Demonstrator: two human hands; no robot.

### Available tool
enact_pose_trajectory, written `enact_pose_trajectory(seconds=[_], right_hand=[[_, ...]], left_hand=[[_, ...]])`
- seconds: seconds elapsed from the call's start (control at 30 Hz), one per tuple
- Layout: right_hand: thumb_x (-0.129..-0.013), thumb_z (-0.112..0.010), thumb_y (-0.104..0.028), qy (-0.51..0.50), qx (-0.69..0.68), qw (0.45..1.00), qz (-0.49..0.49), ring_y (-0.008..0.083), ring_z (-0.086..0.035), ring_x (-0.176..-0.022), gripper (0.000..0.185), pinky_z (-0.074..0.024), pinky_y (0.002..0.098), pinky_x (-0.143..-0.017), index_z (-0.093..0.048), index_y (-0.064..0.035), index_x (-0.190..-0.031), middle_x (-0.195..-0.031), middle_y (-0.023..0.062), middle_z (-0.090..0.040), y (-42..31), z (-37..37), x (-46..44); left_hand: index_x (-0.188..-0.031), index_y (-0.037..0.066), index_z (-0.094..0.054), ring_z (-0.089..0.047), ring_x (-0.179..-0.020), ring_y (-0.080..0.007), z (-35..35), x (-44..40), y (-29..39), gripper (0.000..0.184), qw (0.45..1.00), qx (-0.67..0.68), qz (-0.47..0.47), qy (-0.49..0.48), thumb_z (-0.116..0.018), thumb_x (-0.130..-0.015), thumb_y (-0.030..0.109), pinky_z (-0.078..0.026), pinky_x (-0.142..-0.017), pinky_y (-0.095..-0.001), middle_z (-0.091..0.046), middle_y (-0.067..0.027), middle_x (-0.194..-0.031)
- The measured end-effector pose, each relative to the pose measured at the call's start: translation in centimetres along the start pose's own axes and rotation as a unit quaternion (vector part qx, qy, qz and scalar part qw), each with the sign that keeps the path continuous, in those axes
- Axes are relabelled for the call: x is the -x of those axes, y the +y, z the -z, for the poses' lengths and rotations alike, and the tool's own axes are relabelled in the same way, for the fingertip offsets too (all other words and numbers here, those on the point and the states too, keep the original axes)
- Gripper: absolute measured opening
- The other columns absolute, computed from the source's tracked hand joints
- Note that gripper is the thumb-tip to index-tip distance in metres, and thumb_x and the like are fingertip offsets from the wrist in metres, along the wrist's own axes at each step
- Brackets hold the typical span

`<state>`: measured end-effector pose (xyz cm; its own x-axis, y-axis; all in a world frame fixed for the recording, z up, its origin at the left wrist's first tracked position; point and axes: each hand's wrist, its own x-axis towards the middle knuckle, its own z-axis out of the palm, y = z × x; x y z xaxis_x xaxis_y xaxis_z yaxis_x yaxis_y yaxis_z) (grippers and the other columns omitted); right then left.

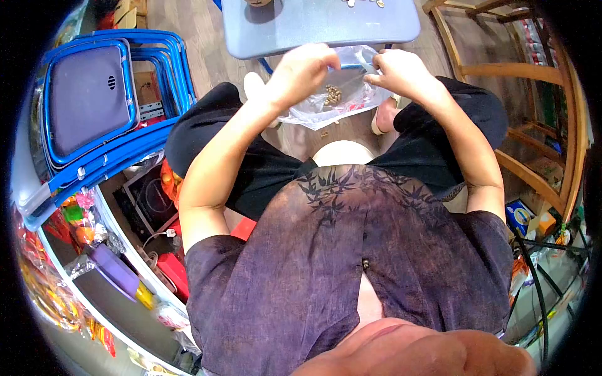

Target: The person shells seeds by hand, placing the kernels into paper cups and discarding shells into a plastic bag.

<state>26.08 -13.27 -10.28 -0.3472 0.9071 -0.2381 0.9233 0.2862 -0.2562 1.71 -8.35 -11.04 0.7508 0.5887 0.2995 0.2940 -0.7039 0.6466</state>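
Observation:
A clear plastic bag (360,106) hangs open between my knees, below the edge of a grey-blue folding table. Inside it lies a small heap of tan pieces that look like peanuts (332,95). My right hand (401,70) is closed on the bag's upper right rim, thumb and fingers pinched together. Above the bag's left side is my left hand (304,70), its fingers curled inward and slightly blurred. Whatever those fingers hold, if anything, is hidden. One similar tan piece (324,134) is on the floor just below the bag.
The table (320,28) bears a round container (258,3) and several small pale pieces (364,3). Blue-framed folding chairs (91,94) lean at the left. A wooden chair frame (520,75) stands at the right. Packed goods and a white-edged shelf (119,244) line the lower left.

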Motion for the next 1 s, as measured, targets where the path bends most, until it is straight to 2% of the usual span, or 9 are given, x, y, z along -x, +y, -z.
enact_pose_trajectory(seconds=[0.17,0.23,0.27,0.43,0.5,0.63,0.7,0.77,1.0], right_hand=[[-0.083,-0.063,-0.029,-0.005,-0.061,0.998,0.01,0.0309,-0.066,-0.076,0.027,-0.0515,0.0421,-0.071,-0.067,-0.0032,-0.09,-0.079,0.0185,-0.065,0.5,-1.8,-0.3],[-0.084,-0.062,-0.023,-0.05,-0.315,0.947,0.033,0.0185,-0.058,-0.065,0.023,-0.0471,0.0347,-0.064,-0.065,-0.0007,-0.091,-0.071,0.011,-0.061,0.5,-0.7,-0.2],[-0.086,-0.061,-0.016,-0.07,-0.416,0.906,0.04,0.0096,-0.046,-0.067,0.018,-0.0415,0.0277,-0.062,-0.063,0.0009,-0.091,-0.071,0.0019,-0.055,0.1,0.1,0.3],[-0.09,-0.06,-0.014,-0.121,-0.489,0.862,0.058,0.0063,-0.044,-0.074,0.015,-0.0392,0.0225,-0.066,-0.06,0.0007,-0.09,-0.077,-0.0048,-0.05,-2.8,4.7,3.8],[-0.088,-0.06,-0.013,-0.061,-0.473,0.875,0.078,0.0083,-0.044,-0.071,0.013,-0.0393,0.0232,-0.065,-0.06,-0.0001,-0.091,-0.078,-0.0023,-0.051,-4.0,5.8,5.8],[-0.084,-0.061,-0.013,-0.07,-0.416,0.899,0.118,0.0154,-0.049,-0.069,0.013,-0.0399,0.0293,-0.064,-0.06,-0.0007,-0.087,-0.079,0.0051,-0.056,-5.7,9.2,9.4],[-0.086,-0.063,-0.009,-0.042,-0.384,0.906,0.173,0.015,-0.052,-0.066,0.01,-0.0435,0.0278,-0.061,-0.06,0.0002,-0.089,-0.075,0.0065,-0.053,-6.7,10.5,10.5],[-0.085,-0.063,-0.006,-0.06,-0.403,0.894,0.186,0.0168,-0.052,-0.068,0.009,-0.0433,0.0294,-0.062,-0.059,0.0013,-0.089,-0.08,0.0077,-0.055,-7.3,11.2,11.5],[-0.083,-0.065,-0.01,-0.048,-0.431,0.885,0.172,0.0193,-0.058,-0.073,0.011,-0.0448,0.0309,-0.066,-0.062,0.0009,-0.084,-0.08,0.0089,-0.061,-8.2,12.6,14.4]], left_hand=[[-0.104,0.006,-0.067,-0.063,-0.098,-0.0372,-6.2,5.9,-0.8,0.026,0.958,-0.029,0.13,-0.253,-0.053,-0.082,0.003,-0.05,-0.085,-0.0452,-0.065,-0.0188,-0.101],[-0.102,0.003,-0.068,-0.063,-0.099,-0.0383,-8.2,7.8,-0.9,0.026,0.907,-0.079,0.178,-0.373,-0.054,-0.08,0.004,-0.05,-0.085,-0.0468,-0.066,-0.0227,-0.101],[-0.102,0.003,-0.068,-0.063,-0.098,-0.0387,-9.5,9.2,-1.6,0.026,0.899,-0.089,0.172,-0.394,-0.054,-0.08,0.004,-0.05,-0.085,-0.0472,-0.066,-0.0229,-0.098],[-0.099,0.002,-0.067,-0.066,-0.094,-0.0356,-10.0,9.8,-1.5,0.024,0.875,-0.105,0.151,-0.448,-0.057,-0.077,0.008,-0.051,-0.082,-0.0462,-0.068,-0.0208,-0.091],[-0.106,-0.001,-0.067,-0.067,-0.092,-0.0295,-5.1,6.3,0.8,0.035,0.815,0.069,0.216,-0.533,-0.059,-0.075,0.014,-0.051,-0.083,-0.0412,-0.069,-0.0195,-0.094],[-0.126,0.001,-0.059,-0.062,-0.106,-0.0243,-0.9,5.0,0.8,0.048,0.853,0.225,0.221,-0.415,-0.057,-0.08,0.014,-0.047,-0.094,-0.0339,-0.065,-0.0184,-0.117],[-0.126,0.003,-0.06,-0.063,-0.108,-0.0278,-2.9,4.9,0.8,0.044,0.88,0.191,0.181,-0.395,-0.055,-0.083,0.008,-0.048,-0.095,-0.0364,-0.066,-0.0198,-0.115],[-0.12,0.004,-0.063,-0.062,-0.107,-0.0341,-5.8,4.3,2.0,0.039,0.885,-0.037,0.198,-0.419,-0.054,-0.082,0.005,-0.048,-0.094,-0.0407,-0.066,-0.0214,-0.112],[-0.111,0.006,-0.066,-0.064,-0.103,-0.0374,-18.0,5.3,-2.3,0.031,0.922,-0.08,0.18,-0.332,-0.056,-0.082,0.006,-0.052,-0.087,-0.0437,-0.065,-0.0233,-0.109]])
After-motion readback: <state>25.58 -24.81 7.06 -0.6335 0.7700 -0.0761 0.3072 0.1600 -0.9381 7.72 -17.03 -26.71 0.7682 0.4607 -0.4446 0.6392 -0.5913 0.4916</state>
